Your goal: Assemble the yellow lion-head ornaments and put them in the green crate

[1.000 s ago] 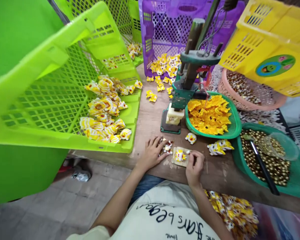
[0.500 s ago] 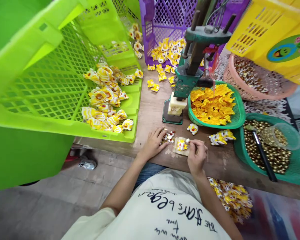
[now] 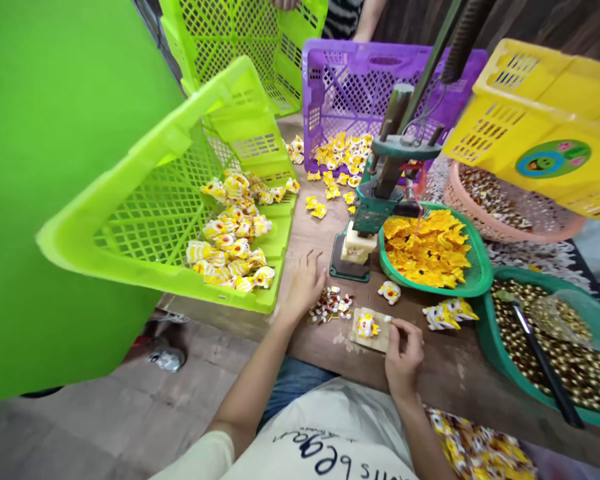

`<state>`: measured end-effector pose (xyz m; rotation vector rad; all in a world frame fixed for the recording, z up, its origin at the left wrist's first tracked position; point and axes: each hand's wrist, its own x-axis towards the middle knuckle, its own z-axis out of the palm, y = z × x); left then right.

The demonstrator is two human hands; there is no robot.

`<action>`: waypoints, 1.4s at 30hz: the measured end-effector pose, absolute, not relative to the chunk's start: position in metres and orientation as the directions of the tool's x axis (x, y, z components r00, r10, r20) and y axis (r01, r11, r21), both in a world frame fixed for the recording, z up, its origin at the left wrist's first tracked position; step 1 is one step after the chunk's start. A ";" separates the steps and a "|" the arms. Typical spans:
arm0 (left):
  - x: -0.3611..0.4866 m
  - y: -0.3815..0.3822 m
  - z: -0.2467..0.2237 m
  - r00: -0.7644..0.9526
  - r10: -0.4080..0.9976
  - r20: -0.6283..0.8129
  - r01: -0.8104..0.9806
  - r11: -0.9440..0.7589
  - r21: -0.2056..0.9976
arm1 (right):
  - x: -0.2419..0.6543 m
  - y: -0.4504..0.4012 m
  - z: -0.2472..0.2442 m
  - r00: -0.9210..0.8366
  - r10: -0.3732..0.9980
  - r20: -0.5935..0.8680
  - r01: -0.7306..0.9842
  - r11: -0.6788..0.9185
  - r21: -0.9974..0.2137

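Note:
My left hand [image 3: 305,290] is raised over the wooden table, fingers apart and nothing visible in them. Beside it lies a loose pile of small white and brown pieces [image 3: 333,305]. A pale block [image 3: 377,342] rests before me, with a yellow-and-white animal-like figure [image 3: 367,326] on it. At the block's right edge, my right hand [image 3: 405,350] pinches a small white piece [image 3: 388,319] between thumb and fingers. Another yellow-and-white figure [image 3: 390,292] lies just behind the block, and a few more figures [image 3: 450,313] are grouped to the right.
A green hand press [image 3: 375,207] stands behind the block. Left is a tilted lime crate [image 3: 145,153] holding figures; a purple crate [image 3: 380,53] is behind. Right are a green basket [image 3: 480,267] of yellow parts and a teal basin [image 3: 485,333] of gold beads. Another person's arm [image 3: 370,20] shows behind.
My left hand has lifted off the small-piece pile and its fingers have spread, uncovering more pieces. The right hand keeps its pinch, slightly farther from the figure. The camera view has tilted up.

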<state>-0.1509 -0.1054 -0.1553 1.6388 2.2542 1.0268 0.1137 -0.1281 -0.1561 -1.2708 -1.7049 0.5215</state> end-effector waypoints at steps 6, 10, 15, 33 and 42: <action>-0.194 0.024 -0.132 -0.558 0.808 0.187 0.681 0.317 0.660 | 0.111 -0.148 -0.162 0.005 0.897 0.441 0.435 0.395 -0.809; -0.217 0.058 -0.127 -0.660 0.733 0.165 0.454 0.213 0.865 | 0.119 -0.149 -0.187 0.041 0.864 0.502 0.431 0.438 -0.789; -0.236 0.056 -0.145 -0.757 0.637 0.145 0.259 0.090 0.962 | 0.126 -0.141 -0.227 0.187 0.839 0.511 0.383 0.417 -0.824; -0.247 0.051 -0.158 -0.644 0.735 -0.210 -0.670 -0.410 0.618 | 0.125 -0.152 -0.212 0.170 0.838 0.519 0.496 0.382 -0.780; -0.247 0.065 -0.152 -0.788 0.615 -0.022 -0.439 -0.537 0.721 | 0.109 -0.150 -0.195 0.031 0.745 0.667 0.569 0.535 -0.624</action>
